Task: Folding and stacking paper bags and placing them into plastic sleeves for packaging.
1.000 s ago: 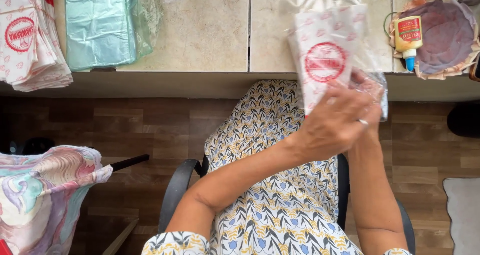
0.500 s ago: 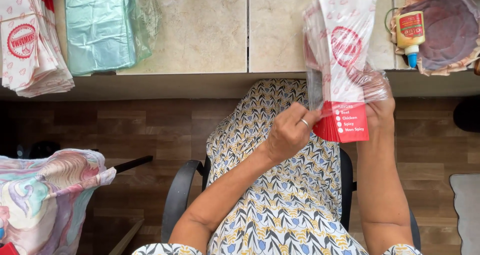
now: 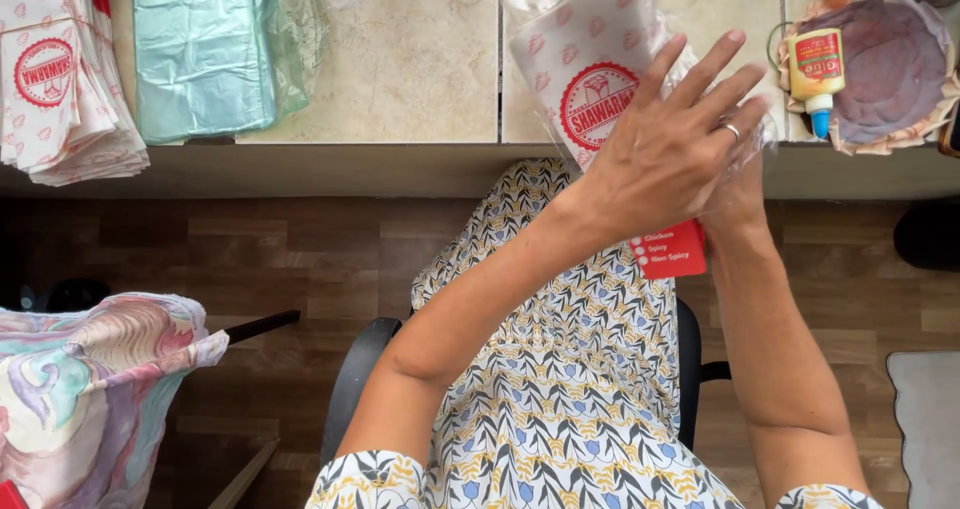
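Note:
A pack of white paper sleeves with red round prints and a red end [image 3: 590, 59], wrapped in clear plastic, is held up over the edge of the beige tiled counter [image 3: 410, 59]. My left hand [image 3: 670, 144], with a ring on one finger, lies flat across the front of the pack with its fingers straight and spread. My right hand [image 3: 740, 194] is mostly hidden behind the pack and the left hand, and holds the pack from beneath, near its red end.
A fanned stack of the same printed sleeves [image 3: 55, 79] lies at the counter's far left, beside a pile of pale green plastic bags [image 3: 205, 49]. A small glue bottle [image 3: 815, 74] rests in a purple-lined bowl [image 3: 890, 69] at right. Marbled cloth [image 3: 90, 389] hangs lower left.
My left hand has moved from the pack's lower edge up onto its front and spread flat. The pack has tilted and dropped slightly towards the counter edge.

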